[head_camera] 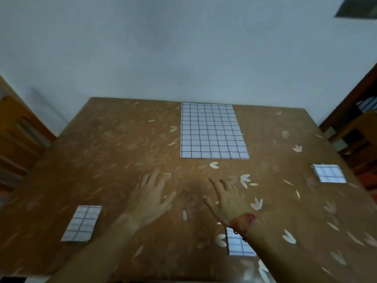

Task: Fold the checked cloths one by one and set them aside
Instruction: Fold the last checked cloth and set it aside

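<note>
The left hand [152, 198] and right hand [226, 201] are spread, grasping nothing. The unfolded checked cloth [213, 131] just beyond them looks light and limp, best pinched at its near corners.

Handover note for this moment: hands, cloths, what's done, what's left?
Left hand and right hand: both open, empty, over the brown leaf-patterned table.
Large white checked cloth lies flat at the far edge, untouched.
Done: three small folded checked cloths set aside: near-left cloth, far-right cloth, near cloth partly under the right forearm.
Left: fold the large cloth and set it aside.
</note>
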A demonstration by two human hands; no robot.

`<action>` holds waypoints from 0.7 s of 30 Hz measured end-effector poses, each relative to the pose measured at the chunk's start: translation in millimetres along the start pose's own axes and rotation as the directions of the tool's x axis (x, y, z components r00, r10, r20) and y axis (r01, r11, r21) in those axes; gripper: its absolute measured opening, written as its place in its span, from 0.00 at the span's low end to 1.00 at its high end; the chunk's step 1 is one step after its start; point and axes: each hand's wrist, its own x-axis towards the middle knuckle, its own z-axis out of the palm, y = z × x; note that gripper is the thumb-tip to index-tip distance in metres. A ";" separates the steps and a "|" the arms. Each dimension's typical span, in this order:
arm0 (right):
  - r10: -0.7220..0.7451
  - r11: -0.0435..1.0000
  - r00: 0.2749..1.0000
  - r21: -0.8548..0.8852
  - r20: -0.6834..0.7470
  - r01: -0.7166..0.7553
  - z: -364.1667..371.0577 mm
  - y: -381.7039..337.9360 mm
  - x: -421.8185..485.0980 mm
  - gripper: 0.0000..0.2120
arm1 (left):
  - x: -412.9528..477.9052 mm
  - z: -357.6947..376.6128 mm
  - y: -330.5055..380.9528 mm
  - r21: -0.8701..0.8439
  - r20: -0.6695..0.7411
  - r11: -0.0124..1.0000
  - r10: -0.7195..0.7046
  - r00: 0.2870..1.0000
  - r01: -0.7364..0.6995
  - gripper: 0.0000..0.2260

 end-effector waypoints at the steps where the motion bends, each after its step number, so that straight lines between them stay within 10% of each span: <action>1: 0.010 1.000 1.000 -0.011 -0.014 -0.010 -5.0 8.7 -2.0 0.31 | 3.6 0.5 8.9 0.008 0.006 1.000 0.009 1.000 -0.009 0.27; 21: 0.090 0.993 0.996 -0.073 -0.018 -0.091 -38.0 82.7 29.1 0.27 | 63.8 40.2 60.7 0.039 0.085 0.999 -0.028 0.996 0.025 0.32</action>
